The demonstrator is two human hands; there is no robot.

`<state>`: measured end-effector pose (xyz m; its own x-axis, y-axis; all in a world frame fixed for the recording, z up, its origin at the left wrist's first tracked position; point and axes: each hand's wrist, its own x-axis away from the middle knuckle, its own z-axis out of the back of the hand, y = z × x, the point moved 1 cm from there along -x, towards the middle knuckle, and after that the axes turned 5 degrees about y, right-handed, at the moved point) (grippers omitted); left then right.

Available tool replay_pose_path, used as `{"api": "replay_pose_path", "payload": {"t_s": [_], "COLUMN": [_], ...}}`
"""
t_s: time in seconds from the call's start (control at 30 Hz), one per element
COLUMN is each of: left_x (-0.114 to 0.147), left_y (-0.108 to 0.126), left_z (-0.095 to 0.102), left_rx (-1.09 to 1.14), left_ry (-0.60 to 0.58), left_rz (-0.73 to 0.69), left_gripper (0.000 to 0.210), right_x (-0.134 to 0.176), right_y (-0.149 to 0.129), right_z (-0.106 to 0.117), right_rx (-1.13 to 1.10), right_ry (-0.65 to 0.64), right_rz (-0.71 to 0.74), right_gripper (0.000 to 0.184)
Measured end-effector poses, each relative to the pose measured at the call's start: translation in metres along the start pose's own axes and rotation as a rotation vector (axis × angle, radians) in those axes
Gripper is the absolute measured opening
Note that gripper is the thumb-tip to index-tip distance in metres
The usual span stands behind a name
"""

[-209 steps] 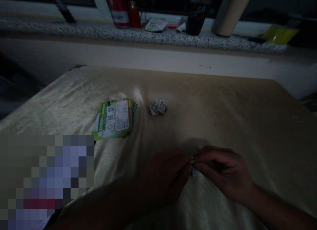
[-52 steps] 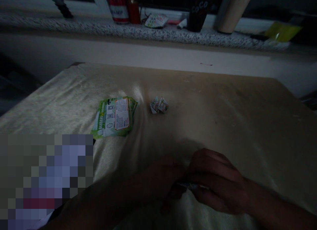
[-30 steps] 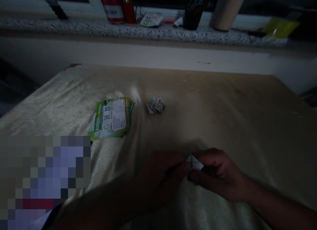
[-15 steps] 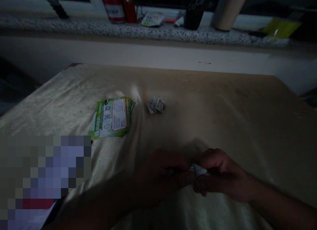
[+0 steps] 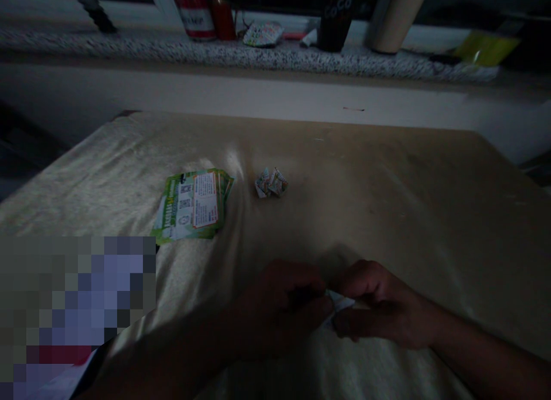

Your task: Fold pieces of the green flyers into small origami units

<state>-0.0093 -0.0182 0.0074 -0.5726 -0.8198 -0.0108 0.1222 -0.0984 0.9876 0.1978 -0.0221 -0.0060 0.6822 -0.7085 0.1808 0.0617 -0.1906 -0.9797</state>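
Observation:
Close to the near side of the table, my left hand (image 5: pixel 286 302) and my right hand (image 5: pixel 379 305) meet around a small folded piece of paper (image 5: pixel 341 301). The fingers of both hands pinch it, and only a pale corner shows between them; the rest is covered. Further back lie two small folded paper pieces (image 5: pixel 271 183) with a printed pattern, side by side. To their left rests a stack of green printed leaflets (image 5: pixel 191 205), spread slightly.
A cloth-covered table (image 5: pixel 387 176) reaches back to a white wall. On the speckled sill (image 5: pixel 172 53) stand a red can (image 5: pixel 193 15), an orange bottle (image 5: pixel 224 15), a dark cup (image 5: pixel 336 21), a beige cylinder (image 5: pixel 394 21) and a yellow packet (image 5: pixel 486 47). A blurred-out area fills the lower left.
My left thumb and fingers have shifted on the folded paper, which has turned slightly and shows more of its pale face. The leaflets and the two folded pieces have not moved.

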Motion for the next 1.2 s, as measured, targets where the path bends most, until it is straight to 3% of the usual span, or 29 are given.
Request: {"api": "replay_pose_path", "payload": {"t_s": [0.17, 0.37, 0.53, 0.63, 0.8, 0.9, 1.07, 1.2], "left_x": [-0.001, -0.002, -0.002, -0.002, -0.001, 0.001, 0.004, 0.005], "left_y": [0.006, 0.0, 0.005, 0.007, 0.002, 0.003, 0.011, 0.011], "left_z": [0.002, -0.001, 0.002, 0.003, 0.0, -0.001, -0.002, -0.004], "left_rx": [0.031, -0.123, -0.183, -0.144, -0.202, -0.292, -0.406, -0.461], "left_ry": [-0.035, -0.002, 0.092, 0.135, 0.043, -0.042, -0.012, -0.04], "left_rz": [-0.123, -0.102, -0.182, -0.167, -0.186, -0.279, -0.533, -0.585], "left_gripper": [0.028, 0.024, 0.03, 0.03, 0.027, 0.03, 0.026, 0.027], "right_x": [0.0, -0.001, 0.002, 0.003, 0.004, 0.003, 0.002, 0.001], "right_y": [-0.002, -0.007, -0.005, -0.006, -0.01, -0.01, -0.006, -0.003], "right_z": [0.001, -0.005, -0.008, -0.008, -0.011, -0.011, -0.008, -0.007], "right_rx": [0.009, 0.168, 0.163, 0.238, 0.4, 0.405, 0.325, 0.296], "right_ry": [0.0, 0.027, 0.173, 0.233, 0.171, 0.133, 0.107, 0.107], "right_rz": [-0.006, 0.1, 0.077, 0.151, 0.283, 0.266, 0.242, 0.224], "right_gripper": [0.029, 0.026, 0.03, 0.028, 0.02, 0.02, 0.021, 0.021]}}
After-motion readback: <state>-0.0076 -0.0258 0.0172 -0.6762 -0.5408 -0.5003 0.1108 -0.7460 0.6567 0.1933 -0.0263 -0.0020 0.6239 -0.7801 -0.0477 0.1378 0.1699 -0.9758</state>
